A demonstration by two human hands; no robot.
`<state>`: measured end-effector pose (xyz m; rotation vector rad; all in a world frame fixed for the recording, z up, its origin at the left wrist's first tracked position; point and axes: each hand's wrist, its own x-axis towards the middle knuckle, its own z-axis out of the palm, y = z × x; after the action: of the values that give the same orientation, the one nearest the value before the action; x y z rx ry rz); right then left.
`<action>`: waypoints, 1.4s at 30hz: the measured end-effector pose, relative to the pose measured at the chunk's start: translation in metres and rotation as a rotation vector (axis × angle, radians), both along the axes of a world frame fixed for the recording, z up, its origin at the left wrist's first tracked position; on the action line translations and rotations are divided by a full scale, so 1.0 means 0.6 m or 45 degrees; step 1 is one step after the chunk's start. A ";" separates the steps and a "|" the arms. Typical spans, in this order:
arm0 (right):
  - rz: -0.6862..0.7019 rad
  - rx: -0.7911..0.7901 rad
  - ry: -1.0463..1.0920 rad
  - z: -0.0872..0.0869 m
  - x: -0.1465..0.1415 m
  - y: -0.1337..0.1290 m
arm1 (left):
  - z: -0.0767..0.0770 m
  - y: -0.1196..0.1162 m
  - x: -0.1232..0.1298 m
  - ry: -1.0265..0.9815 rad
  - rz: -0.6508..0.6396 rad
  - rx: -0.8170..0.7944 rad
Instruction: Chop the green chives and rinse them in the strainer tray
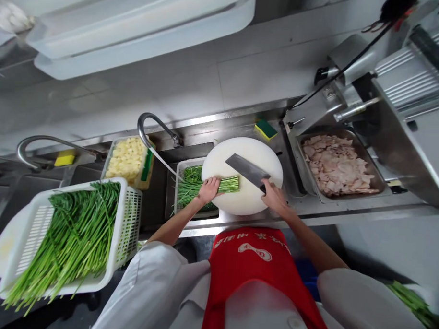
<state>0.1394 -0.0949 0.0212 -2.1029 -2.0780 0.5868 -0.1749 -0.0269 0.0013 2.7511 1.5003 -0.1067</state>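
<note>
On the round white cutting board [254,201], my left hand [209,189] is closed over a bundle of green garlic chives [229,184], whose cut-looking ends point right. The bundle's leafy part trails left off the board. My right hand [274,196] grips the handle of a cleaver [245,169]; its broad blade lies slanted over the board, up and left of that hand, apart from the chive ends. Under the board's left edge, a white basket [179,175] holds more greens [193,173].
A large white basket [122,204] of long chives stands at left. Behind it are a tub of pale yellow chunks [124,156] and curved faucets [141,121]. Sponges [266,129] lie along the back. At right, a metal tray [322,199] of sliced meat sits beside a slicing machine [397,122].
</note>
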 end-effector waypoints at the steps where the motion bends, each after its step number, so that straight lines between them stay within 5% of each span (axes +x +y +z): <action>1: -0.017 0.028 0.071 0.006 0.022 0.002 | -0.001 -0.002 0.018 -0.004 0.048 0.004; 5: -0.083 0.078 0.204 0.009 0.083 -0.011 | -0.006 -0.005 0.130 -0.070 0.258 0.056; 9: -0.052 0.010 0.191 0.001 0.082 -0.027 | -0.001 0.003 0.210 -0.164 0.350 0.127; 22: -0.080 -0.098 0.209 0.002 0.091 -0.026 | 0.013 0.018 0.190 -0.236 0.270 0.082; 28: -0.088 -0.134 0.220 -0.003 0.088 -0.027 | 0.001 -0.022 0.205 -0.159 -0.071 0.054; 42: -0.058 -0.172 0.238 0.016 0.072 -0.037 | -0.020 -0.020 0.282 -0.127 -0.026 0.063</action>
<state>0.1826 -0.1169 0.0309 -2.0676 -1.9338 0.9032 -0.0055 -0.0390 -0.0104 2.7646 1.4698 0.0671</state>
